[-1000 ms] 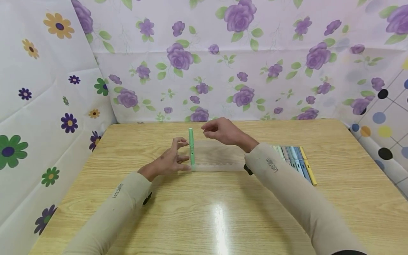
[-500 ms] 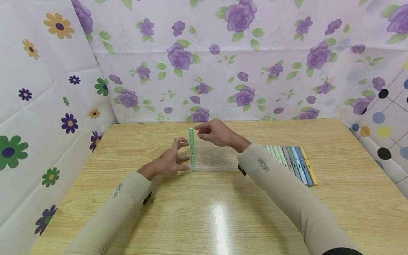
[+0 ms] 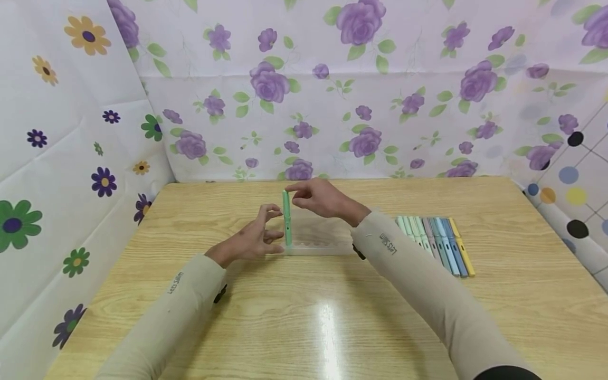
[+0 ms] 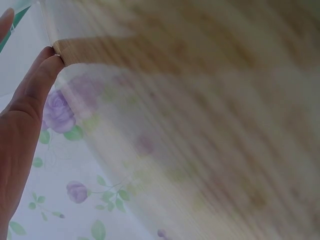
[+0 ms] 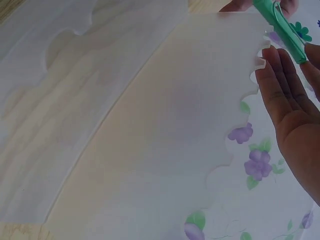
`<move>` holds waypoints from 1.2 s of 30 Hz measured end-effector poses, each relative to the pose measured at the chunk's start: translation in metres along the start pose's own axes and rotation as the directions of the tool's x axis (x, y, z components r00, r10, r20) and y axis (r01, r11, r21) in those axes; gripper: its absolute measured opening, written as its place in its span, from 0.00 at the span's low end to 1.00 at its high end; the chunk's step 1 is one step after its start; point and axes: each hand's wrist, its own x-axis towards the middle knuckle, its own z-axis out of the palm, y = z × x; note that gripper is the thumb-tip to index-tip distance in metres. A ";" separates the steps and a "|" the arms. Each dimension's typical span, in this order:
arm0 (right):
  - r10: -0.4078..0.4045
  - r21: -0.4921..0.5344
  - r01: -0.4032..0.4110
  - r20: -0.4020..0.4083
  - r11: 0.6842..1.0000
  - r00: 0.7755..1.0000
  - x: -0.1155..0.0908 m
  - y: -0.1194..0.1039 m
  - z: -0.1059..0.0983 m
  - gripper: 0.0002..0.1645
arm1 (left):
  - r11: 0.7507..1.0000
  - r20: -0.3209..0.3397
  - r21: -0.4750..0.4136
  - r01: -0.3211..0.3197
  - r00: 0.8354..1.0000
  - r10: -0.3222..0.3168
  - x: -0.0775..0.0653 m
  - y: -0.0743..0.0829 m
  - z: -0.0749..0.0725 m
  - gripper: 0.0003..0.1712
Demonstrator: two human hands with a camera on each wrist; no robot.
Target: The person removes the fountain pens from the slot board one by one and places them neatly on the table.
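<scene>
A green pen (image 3: 287,219) stands tilted very slightly at the left end of a clear plastic pen rack (image 3: 323,250). The rack has scalloped notches along its edge, seen large in the right wrist view. My left hand (image 3: 254,237) holds the rack's left end, fingers behind and thumb at the front. Its fingertips touch the clear panel's edge in the left wrist view. My right hand (image 3: 320,198) is at the pen's top, index fingertip on the cap end and the other fingers loosely bent. In the right wrist view the green pen (image 5: 285,32) lies beside that hand's fingertips.
Several pens (image 3: 439,243) in green, grey, blue and yellow lie in a row on the wooden table (image 3: 266,316), right of the rack and partly behind my right sleeve. A flowered cloth wall (image 3: 304,105) closes off the table's back.
My right hand has moved left from beside the pen until its index fingertip meets the pen's top. The left hand stays at the rack's end, and the pen has hardly moved.
</scene>
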 end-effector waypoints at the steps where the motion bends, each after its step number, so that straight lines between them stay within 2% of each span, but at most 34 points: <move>1: 0.003 0.001 -0.003 -0.011 1.000 1.000 0.000 0.000 0.000 0.23 | 1.000 -0.001 0.002 0.000 1.000 0.000 0.000 0.001 0.000 0.48; 10: 0.000 0.049 0.008 -0.173 0.999 0.985 -0.001 0.001 0.006 0.12 | 1.000 -0.001 0.011 0.003 1.000 -0.003 0.000 0.003 0.000 0.48; 16: 0.014 0.063 -0.002 -0.199 0.998 0.980 -0.005 0.005 0.007 0.12 | 1.000 -0.002 0.026 0.003 1.000 -0.003 0.000 0.003 0.000 0.48; 22: 0.030 0.132 0.002 -0.240 0.991 0.970 -0.015 0.009 -0.006 0.09 | 0.999 -0.003 0.028 0.016 1.000 -0.016 0.000 0.002 0.000 0.48; 28: 0.034 0.157 -0.001 -0.209 0.988 0.977 -0.029 0.017 -0.024 0.09 | 0.999 0.002 0.028 0.018 1.000 -0.018 -0.001 0.000 0.000 0.48; 36: 0.054 0.288 -0.014 -0.134 0.958 0.990 -0.052 0.033 -0.039 0.10 | 1.000 -0.002 0.024 0.012 1.000 -0.012 -0.002 0.001 0.001 0.48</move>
